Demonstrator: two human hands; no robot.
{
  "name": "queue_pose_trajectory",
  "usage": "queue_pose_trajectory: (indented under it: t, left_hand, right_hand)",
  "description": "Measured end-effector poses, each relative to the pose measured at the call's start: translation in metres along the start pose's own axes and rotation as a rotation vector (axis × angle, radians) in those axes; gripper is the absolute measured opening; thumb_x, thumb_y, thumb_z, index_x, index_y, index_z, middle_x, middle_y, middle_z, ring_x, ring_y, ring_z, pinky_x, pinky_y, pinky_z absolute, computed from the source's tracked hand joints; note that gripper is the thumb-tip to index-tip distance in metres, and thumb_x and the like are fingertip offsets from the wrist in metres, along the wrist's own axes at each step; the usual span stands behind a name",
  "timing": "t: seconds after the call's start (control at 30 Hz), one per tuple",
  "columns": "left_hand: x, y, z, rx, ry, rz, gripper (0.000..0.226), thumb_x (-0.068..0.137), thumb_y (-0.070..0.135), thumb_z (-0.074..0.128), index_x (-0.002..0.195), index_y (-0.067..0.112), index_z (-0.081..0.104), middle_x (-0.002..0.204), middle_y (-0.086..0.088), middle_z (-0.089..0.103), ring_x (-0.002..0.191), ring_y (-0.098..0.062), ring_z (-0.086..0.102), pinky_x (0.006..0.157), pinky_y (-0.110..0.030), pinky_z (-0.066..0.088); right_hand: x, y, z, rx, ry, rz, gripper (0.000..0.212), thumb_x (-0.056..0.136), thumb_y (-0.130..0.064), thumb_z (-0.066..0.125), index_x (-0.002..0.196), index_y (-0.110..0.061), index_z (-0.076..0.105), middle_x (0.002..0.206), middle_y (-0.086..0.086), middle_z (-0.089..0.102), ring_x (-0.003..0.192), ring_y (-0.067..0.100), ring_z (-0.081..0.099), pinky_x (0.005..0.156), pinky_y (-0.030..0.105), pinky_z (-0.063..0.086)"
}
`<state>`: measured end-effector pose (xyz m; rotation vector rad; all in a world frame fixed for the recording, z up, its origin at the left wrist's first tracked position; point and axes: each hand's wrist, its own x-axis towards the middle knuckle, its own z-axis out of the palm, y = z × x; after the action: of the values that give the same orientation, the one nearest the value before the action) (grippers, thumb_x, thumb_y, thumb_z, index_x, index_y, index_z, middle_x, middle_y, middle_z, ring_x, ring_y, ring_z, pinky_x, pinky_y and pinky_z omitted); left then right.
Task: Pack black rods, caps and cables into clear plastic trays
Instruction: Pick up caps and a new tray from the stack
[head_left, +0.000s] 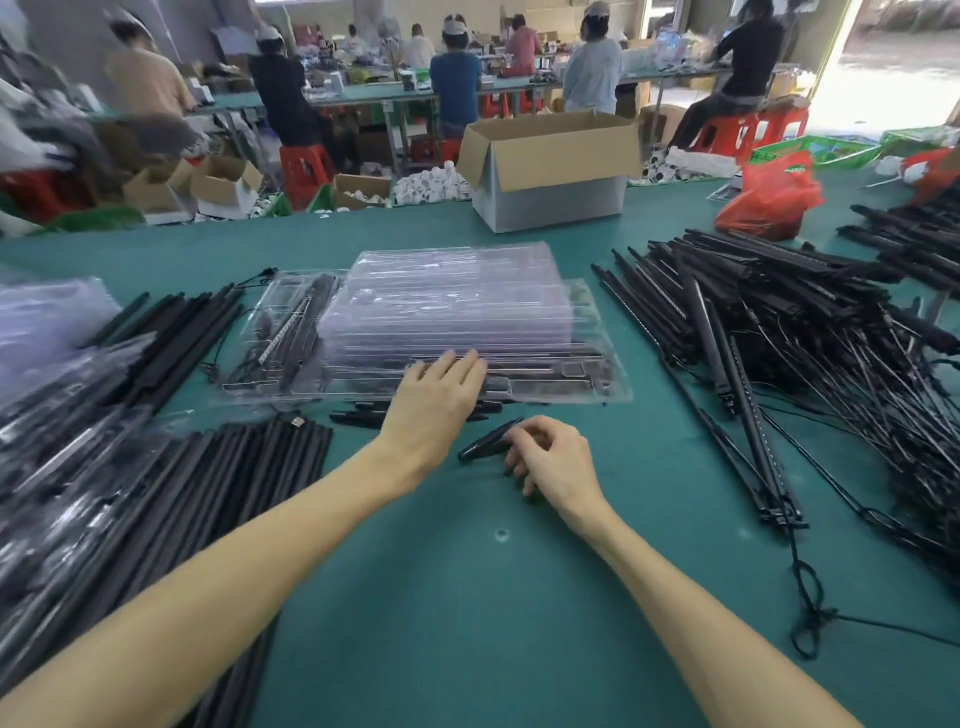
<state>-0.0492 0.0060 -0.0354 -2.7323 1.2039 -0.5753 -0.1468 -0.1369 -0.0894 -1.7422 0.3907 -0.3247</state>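
Right grip (550, 460) pinching black cap (485, 447) on green worktop (467, 597), left grip (439, 397) flat with straight fingers on clear tray (589, 332), black rods (779, 332) piled at right

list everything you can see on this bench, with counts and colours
table: one, green, under everything
tray stack: one, clear, centre
bottom tray: one, clear, beneath the stack, black parts inside
rods: many, black, left pile
cabled rods: many, black, right pile
cardboard box: one, brown, open, far centre
bag: one, red, far right
cap: one, black, near centre
left hand: fingers flat on bottom tray
right hand: pinches cap
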Motion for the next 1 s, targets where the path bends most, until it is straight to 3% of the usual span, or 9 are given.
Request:
queue_pose_trajectory:
  t: [0.1,0.2,0.33,0.5,0.6,0.7,0.8,0.93,1.0]
  left_hand:
    - [-0.042,0.021,-0.017,0.045,0.012,0.041,0.070,0.092,-0.004,0.048,0.157,0.009,0.026,0.164,-0.008,0.026,0.149,-0.027,0.031,0.115,-0.047,0.036]
    - [-0.081,0.038,-0.035,0.035,-0.028,0.056,0.074,0.086,-0.007,0.022,0.158,0.004,0.021,0.165,-0.012,0.020,0.151,-0.032,0.026,0.116,-0.050,0.034]
    - [-0.128,0.062,-0.058,0.098,0.069,0.072,0.081,0.069,-0.019,0.024,0.144,-0.001,0.050,0.149,-0.015,0.050,0.134,-0.032,0.052,0.098,-0.048,0.053]
    - [-0.181,0.095,-0.061,0.081,0.075,0.130,0.078,0.073,-0.015,0.018,0.142,-0.002,0.052,0.147,-0.017,0.053,0.133,-0.031,0.054,0.097,-0.048,0.054]
    - [-0.201,0.112,-0.060,0.035,-0.002,0.148,0.074,0.071,-0.017,0.051,0.143,-0.002,0.051,0.148,-0.018,0.050,0.135,-0.031,0.051,0.100,-0.051,0.052]
    - [-0.213,0.126,-0.059,-0.008,-0.097,0.157,0.078,0.071,-0.005,0.072,0.145,-0.001,0.048,0.151,-0.018,0.047,0.139,-0.030,0.046,0.102,-0.052,0.050]
    - [-0.217,0.138,-0.058,-0.030,-0.096,0.208,0.066,0.085,0.006,0.064,0.148,0.002,0.045,0.156,-0.016,0.042,0.144,-0.029,0.039,0.104,-0.051,0.048]
    - [-0.221,0.148,-0.063,-0.123,-0.191,0.192,0.064,0.099,0.057,0.045,0.143,0.011,0.055,0.152,-0.006,0.048,0.143,-0.020,0.043,0.106,-0.048,0.047]
    - [-0.219,0.144,-0.062,-0.309,-0.211,0.221,0.071,0.103,0.061,0.025,0.148,0.012,0.048,0.158,-0.003,0.040,0.149,-0.018,0.032,0.119,-0.053,0.028]
  right_hand:
    - [-0.011,-0.005,-0.004,0.160,0.046,0.041,0.012,0.096,-0.007,0.059,0.099,-0.006,0.070,0.077,0.015,0.072,0.060,0.020,0.064,0.049,0.029,0.053]
    - [-0.030,-0.004,-0.017,0.367,0.018,0.070,0.017,0.101,-0.016,0.059,0.111,-0.005,0.068,0.095,0.011,0.076,0.075,0.021,0.070,0.061,0.029,0.058]
    - [-0.051,0.006,-0.052,0.646,-0.064,0.118,0.031,0.106,-0.026,0.049,0.121,-0.004,0.064,0.117,0.010,0.073,0.099,0.029,0.073,0.075,0.031,0.059]
    - [-0.065,0.011,-0.106,0.872,-0.151,0.204,0.061,0.105,-0.052,0.027,0.137,-0.006,0.050,0.134,0.009,0.065,0.123,0.022,0.062,0.096,0.035,0.046]
    - [-0.071,0.006,-0.129,0.744,-0.127,0.205,0.056,0.103,-0.052,0.036,0.135,-0.008,0.049,0.131,0.007,0.067,0.119,0.020,0.065,0.096,0.035,0.047]
    - [-0.073,-0.005,-0.136,0.413,-0.007,0.160,0.041,0.099,-0.030,0.059,0.131,-0.005,0.055,0.121,0.011,0.070,0.104,0.021,0.072,0.084,0.034,0.055]
    - [-0.078,-0.011,-0.132,0.081,0.122,0.098,0.037,0.096,-0.022,0.065,0.131,-0.012,0.058,0.116,0.009,0.068,0.098,0.021,0.069,0.085,0.036,0.057]
    - [-0.088,-0.009,-0.120,-0.506,0.209,-0.033,0.045,0.096,-0.022,0.060,0.138,-0.009,0.051,0.136,0.013,0.050,0.128,0.027,0.046,0.108,0.039,0.036]
    - [-0.098,-0.009,-0.109,-0.679,0.244,-0.180,0.047,0.098,-0.021,0.059,0.140,-0.003,0.051,0.144,0.017,0.044,0.137,0.030,0.034,0.115,0.039,0.027]
